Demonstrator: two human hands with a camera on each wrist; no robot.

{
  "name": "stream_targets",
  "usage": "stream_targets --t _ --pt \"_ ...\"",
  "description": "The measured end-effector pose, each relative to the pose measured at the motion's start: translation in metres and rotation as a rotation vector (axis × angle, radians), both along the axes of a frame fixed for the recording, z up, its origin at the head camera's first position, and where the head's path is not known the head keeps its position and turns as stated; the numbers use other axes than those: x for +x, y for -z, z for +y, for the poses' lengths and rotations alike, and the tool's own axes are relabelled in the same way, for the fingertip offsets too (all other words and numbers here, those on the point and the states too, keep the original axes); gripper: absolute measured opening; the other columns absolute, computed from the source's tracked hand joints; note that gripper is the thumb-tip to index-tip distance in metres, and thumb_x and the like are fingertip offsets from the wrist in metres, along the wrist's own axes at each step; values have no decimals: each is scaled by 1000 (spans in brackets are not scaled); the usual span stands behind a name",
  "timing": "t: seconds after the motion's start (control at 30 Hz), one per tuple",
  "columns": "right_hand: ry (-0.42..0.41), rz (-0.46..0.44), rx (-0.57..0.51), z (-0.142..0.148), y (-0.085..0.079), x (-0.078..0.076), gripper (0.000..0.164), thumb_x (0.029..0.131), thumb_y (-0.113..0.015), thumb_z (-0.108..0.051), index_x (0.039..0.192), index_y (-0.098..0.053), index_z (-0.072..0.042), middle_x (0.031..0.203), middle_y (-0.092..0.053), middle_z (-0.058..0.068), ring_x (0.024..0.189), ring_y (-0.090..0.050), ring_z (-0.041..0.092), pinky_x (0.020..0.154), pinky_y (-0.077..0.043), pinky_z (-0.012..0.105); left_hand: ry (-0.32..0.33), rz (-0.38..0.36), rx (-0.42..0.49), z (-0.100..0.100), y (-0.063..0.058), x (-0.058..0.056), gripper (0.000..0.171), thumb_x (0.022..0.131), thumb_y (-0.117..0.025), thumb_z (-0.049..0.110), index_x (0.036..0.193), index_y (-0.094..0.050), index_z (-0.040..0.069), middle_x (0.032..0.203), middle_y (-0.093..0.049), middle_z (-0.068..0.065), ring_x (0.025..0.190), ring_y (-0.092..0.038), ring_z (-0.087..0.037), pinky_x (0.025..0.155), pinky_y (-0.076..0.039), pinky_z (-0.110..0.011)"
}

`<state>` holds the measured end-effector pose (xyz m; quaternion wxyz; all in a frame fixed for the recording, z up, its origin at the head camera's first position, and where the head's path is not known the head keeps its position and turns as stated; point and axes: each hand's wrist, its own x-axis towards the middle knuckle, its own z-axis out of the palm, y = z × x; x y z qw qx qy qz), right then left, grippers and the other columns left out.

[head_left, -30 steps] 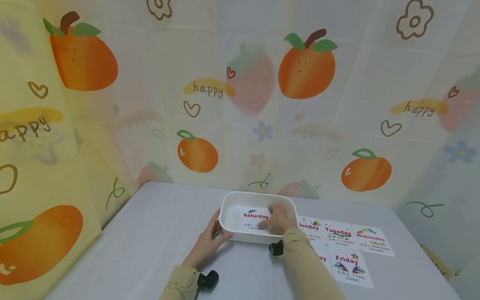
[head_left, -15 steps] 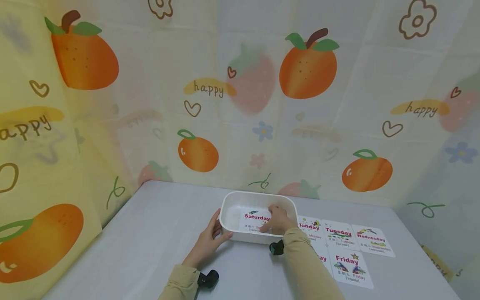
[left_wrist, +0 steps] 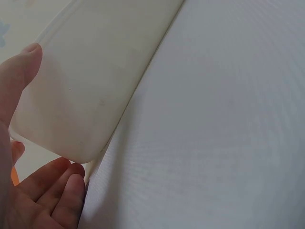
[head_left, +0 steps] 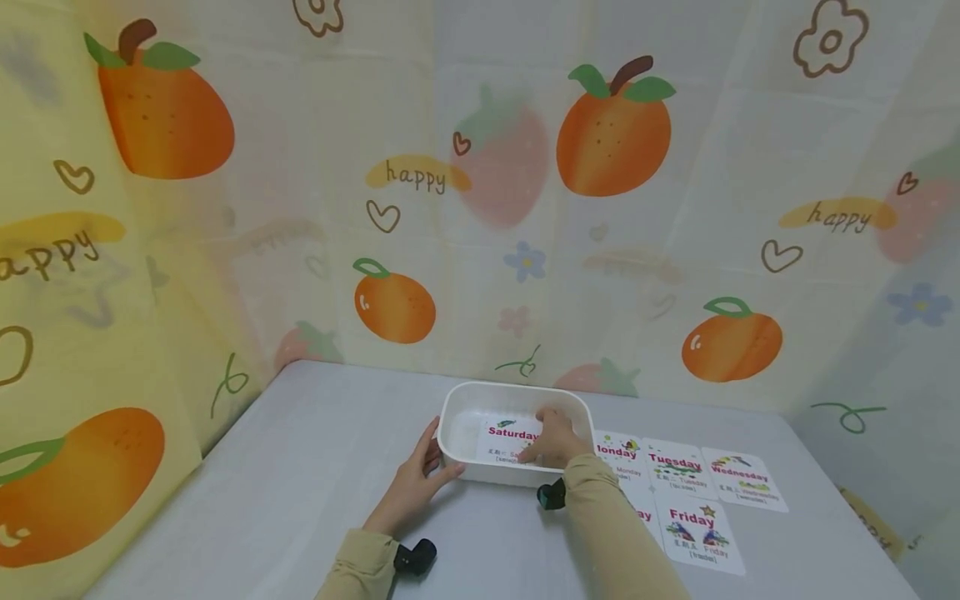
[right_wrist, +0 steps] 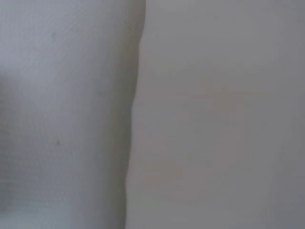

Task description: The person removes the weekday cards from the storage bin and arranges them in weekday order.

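A white plastic box (head_left: 498, 475) with rounded corners stands on the table. My left hand (head_left: 409, 493) holds its left end, thumb on the near side and fingers round the corner; the left wrist view shows the thumb along the box wall (left_wrist: 95, 81). Inside the box lies a white flash card reading "Saturday" (head_left: 512, 434). My right hand (head_left: 558, 440) reaches over the near rim and grips this card, thumb at its lower edge and fingers at its upper edge. The hand covers the card's right part. Only the box's outer wall (right_wrist: 209, 119) fills the right wrist view, without fingers.
Right of the box, flash cards lie in two rows: Monday (head_left: 618, 454), Tuesday (head_left: 676, 467), Wednesday (head_left: 742, 477) behind, Friday (head_left: 697, 533) and a partly covered card (head_left: 641, 517) in front. The white table (head_left: 225, 508) meets a fruit-printed curtain (head_left: 480, 250) at the back.
The thumb of my right hand has shifted slightly lower, and the Saturday card has slid a little to the right. My left hand and the box stay in place.
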<state>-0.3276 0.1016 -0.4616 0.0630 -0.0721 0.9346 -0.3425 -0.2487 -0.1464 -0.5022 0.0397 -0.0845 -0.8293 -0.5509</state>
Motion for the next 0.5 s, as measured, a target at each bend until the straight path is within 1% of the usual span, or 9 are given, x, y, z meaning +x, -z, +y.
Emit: stream_targets --t 0.2,0.3,0.37,0.5 --pt "2 29 -78 0 0 -1 78 56 -87 -6 121 -45 6 106 -53 16 103 -50 33 96 -39 46 7 8 13 -2 4 -2 91 79 -70 44 149 -17 21 133 -45 -20 120 -46 -32 101 -38 -41" --pt "31 19 -98 0 -1 -1 74 58 -85 -2 120 -44 3 103 -55 14 100 -51 31 95 -41 45 4 2 9 -2 6 -3 91 79 -70 46 149 -18 22 134 -45 -20 120 -46 -31 101 -38 -40" --pt "50 26 -104 0 -5 1 71 60 -81 2 120 -43 3 103 -55 16 100 -52 33 94 -41 46 5 3 6 -2 7 -4 91 78 -70 46 149 -18 22 134 -45 -20 120 -46 -31 101 -39 -40" --pt "87 54 -114 0 -14 1 61 67 -75 8 119 -45 2 103 -56 17 98 -54 32 90 -45 45 9 16 4 -2 6 -4 91 79 -70 45 149 -18 22 133 -46 -19 119 -47 -32 100 -39 -41"
